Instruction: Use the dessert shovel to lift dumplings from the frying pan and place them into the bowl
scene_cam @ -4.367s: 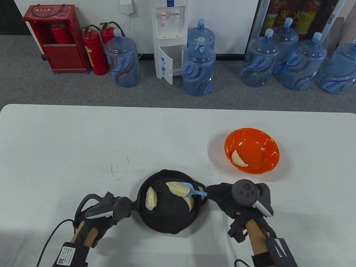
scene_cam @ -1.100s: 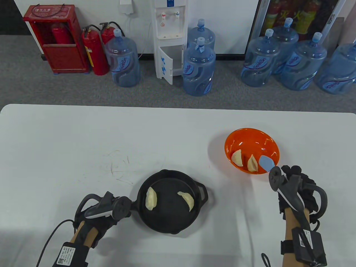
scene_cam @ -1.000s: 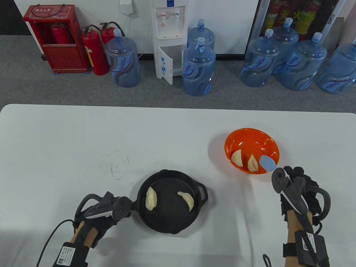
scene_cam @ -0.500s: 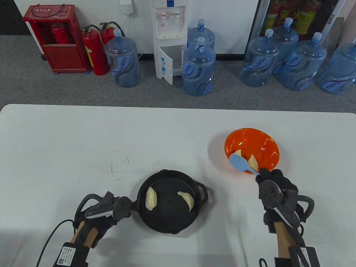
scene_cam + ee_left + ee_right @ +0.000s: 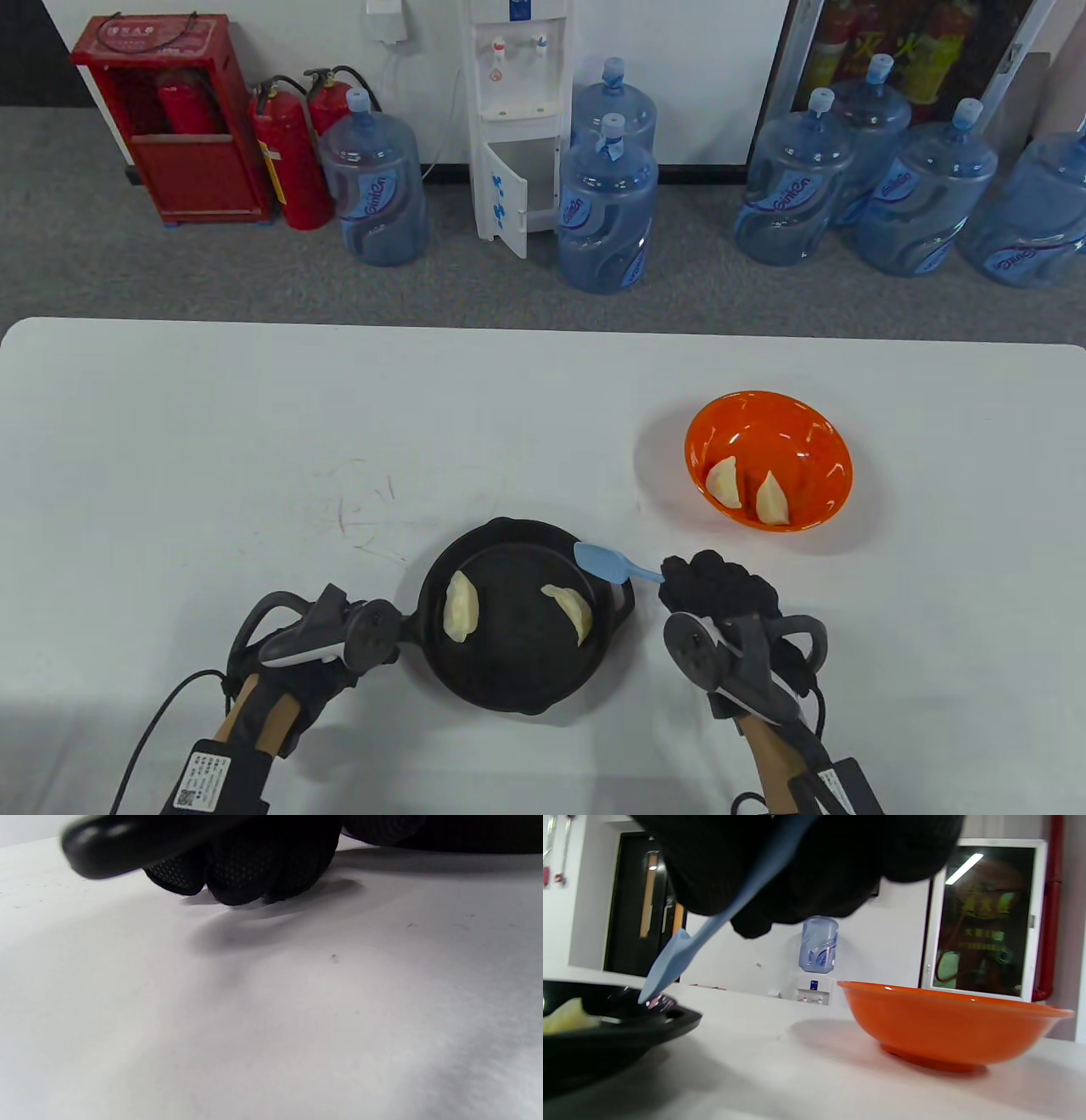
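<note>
- The blue shovel (image 5: 604,563) sits in the grip of the right hand (image 5: 721,594), whose fingers are curled tight round its handle; its blade is empty and hangs over the right rim of the black pan (image 5: 517,671), tip angled down toward the pan in the right wrist view.
- Two dumplings lie in the pan: one at the left (image 5: 461,605), one at the right (image 5: 572,611), just below the blade.
- Two more dumplings (image 5: 747,490) lie side by side in the orange bowl (image 5: 814,441), which stands up and to the right of the pan, well apart from it.
- The left hand (image 5: 327,637) is at the pan's left side, fingers curled round the pan's handle (image 5: 127,846), knuckles against the counter (image 5: 212,424).
- Bare counter stretches between pan and bowl, and wide to the left and far side.
</note>
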The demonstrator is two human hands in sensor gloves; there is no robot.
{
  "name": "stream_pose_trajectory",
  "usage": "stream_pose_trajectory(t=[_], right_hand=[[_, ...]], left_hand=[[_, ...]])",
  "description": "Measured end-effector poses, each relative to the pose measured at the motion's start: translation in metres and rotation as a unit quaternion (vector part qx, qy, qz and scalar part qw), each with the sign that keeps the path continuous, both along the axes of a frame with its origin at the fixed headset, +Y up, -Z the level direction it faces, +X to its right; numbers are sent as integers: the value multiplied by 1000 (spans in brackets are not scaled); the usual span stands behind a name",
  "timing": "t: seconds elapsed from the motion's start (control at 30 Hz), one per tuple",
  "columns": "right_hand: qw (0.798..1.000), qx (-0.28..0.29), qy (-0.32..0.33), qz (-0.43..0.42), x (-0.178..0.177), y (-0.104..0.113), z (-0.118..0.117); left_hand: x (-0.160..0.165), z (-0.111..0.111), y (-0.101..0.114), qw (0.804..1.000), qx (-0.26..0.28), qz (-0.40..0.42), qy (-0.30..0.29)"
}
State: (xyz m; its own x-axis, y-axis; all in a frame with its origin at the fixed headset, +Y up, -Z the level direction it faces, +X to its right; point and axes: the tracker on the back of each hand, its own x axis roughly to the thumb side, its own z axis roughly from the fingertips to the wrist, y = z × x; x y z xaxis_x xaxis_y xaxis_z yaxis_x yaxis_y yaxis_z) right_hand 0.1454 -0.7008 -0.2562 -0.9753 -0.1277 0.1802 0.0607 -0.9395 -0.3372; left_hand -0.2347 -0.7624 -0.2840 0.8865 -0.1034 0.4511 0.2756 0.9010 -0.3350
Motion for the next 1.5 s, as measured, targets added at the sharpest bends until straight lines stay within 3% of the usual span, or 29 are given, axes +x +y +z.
stream_pose_trajectory(t=[0.3, 0.77, 1.27, 1.5], right_hand=[[998, 6, 34, 56, -19, -11, 3], [993, -77, 81, -33, -9, -19, -2], [981, -97, 161, -44, -30, -27, 4], [970, -144, 187, -59, -34, -29, 6]], left_hand=[[0, 0, 0, 1000, 0, 0, -1], [1, 0, 1, 1000, 2, -4, -2], [2, 1, 0, 1000, 1, -4, -2], [2, 1, 0, 1000, 1, -3, -2]])
